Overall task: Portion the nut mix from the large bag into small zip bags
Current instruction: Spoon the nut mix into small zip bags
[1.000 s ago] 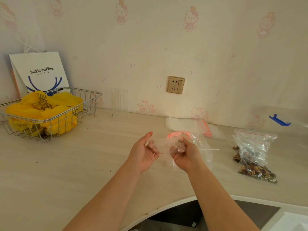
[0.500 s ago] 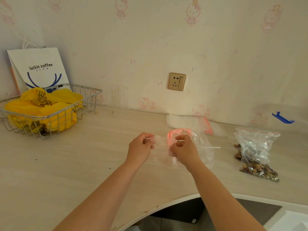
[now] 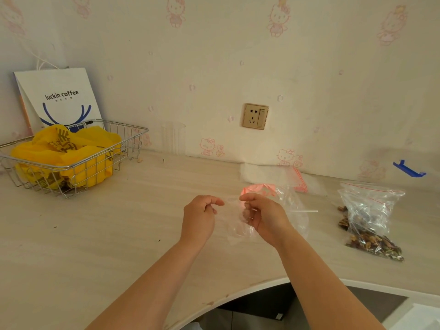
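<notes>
Since half a second ago both hands sit a little farther apart, the small zip bag (image 3: pixel 234 225) stretched wider between them, while everything else on the bench (image 3: pixel 100 246) lies as it did. Left hand (image 3: pixel 198 216) pinches the bag's left top corner between thumb and curled fingers; right hand (image 3: pixel 260 216) is clamped on the right side of the mouth, its fingers curled into the plastic. This bag hangs clear and empty-looking between the two hands, just above the bench.

Behind the right hand lies a crumpled clear bag (image 3: pixel 292 203) with a pink patch at its top, and beyond that a flat stack of zip bags (image 3: pixel 273 175) with red strips against the wall. Well to the right of the right hand slumps the large bag (image 3: pixel 370 215), its mouth loose and red-lined, brown nut mix pooled in its lower end.

Bare bench spreads wide to the left of the left hand, up to a wire basket (image 3: pixel 133 139) holding a yellow bag (image 3: pixel 71 153). Near the forearms the bench's curved front edge cuts inward.
</notes>
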